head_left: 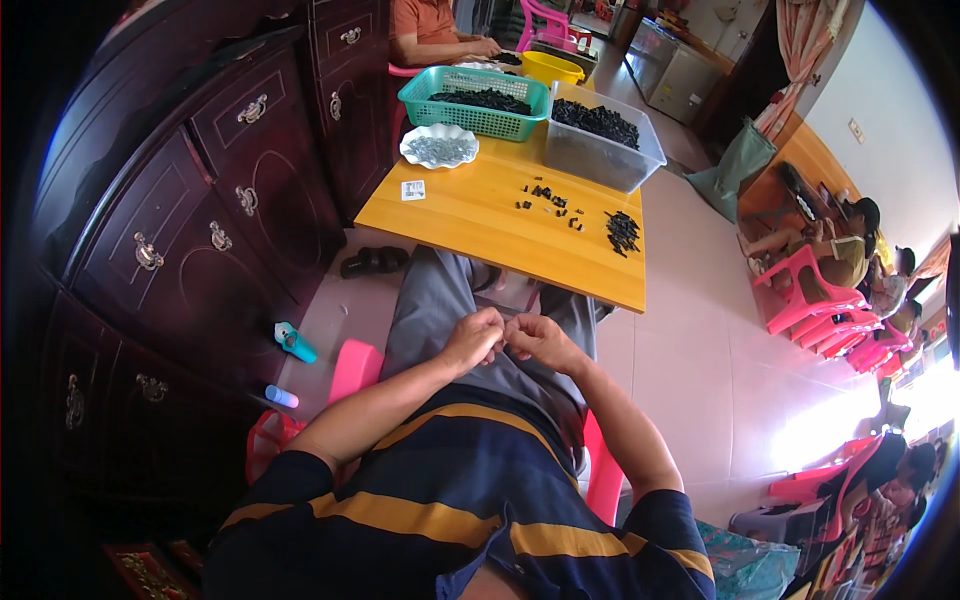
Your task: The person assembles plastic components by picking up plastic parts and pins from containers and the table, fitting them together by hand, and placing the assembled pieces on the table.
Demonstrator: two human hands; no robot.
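Observation:
Over my lap, just short of the table's near edge, my left hand (477, 338) and my right hand (541, 340) meet with curled fingers. Both are closed at the fingertips; whatever is pinched there is too small or hidden to name. On the wooden table (450, 215) in front lie scattered small black pieces (548, 195) and a denser pile of black pieces (622, 233) near the right edge. A white scalloped plate (439, 147) with small clear or silvery bits stands at the left, beside a small white printed card (412, 190).
A green basket (474, 103) and a clear plastic bin (604, 150), both filled with black pieces, stand at the table's far side. Beyond are a yellow basin (552, 68) and another person (425, 30). Dark cabinets (200, 200) line the left; pink chairs (815, 290) with people stand right.

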